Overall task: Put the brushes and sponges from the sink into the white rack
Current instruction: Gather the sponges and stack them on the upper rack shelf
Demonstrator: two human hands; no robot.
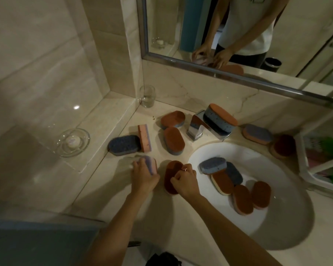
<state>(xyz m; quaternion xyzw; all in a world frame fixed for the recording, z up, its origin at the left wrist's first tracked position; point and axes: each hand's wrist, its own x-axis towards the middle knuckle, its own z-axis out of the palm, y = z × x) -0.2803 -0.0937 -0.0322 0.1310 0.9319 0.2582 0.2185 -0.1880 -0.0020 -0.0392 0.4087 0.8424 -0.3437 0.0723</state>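
Several oval sponges lie in the white sink [238, 152], one a grey-topped sponge [212, 165], another a brown-topped sponge [242, 201]. More sponges sit on the counter to the left of the faucet and one sponge [220, 118] rests on top of the faucet. My left hand [143, 176] grips a purple-and-pink sponge [149, 164] on the counter. My right hand [185, 181] has its fingers curled on a brown sponge [171, 175] lying left of the sink. The white rack [303, 160] stands at the right edge, partly cut off.
A chrome faucet [197, 127] rises behind the sink. A drinking glass [147, 96] stands in the back corner and a glass soap dish [73, 142] sits on the left ledge. A mirror [257, 35] hangs above. Green items [326, 146] fill the rack.
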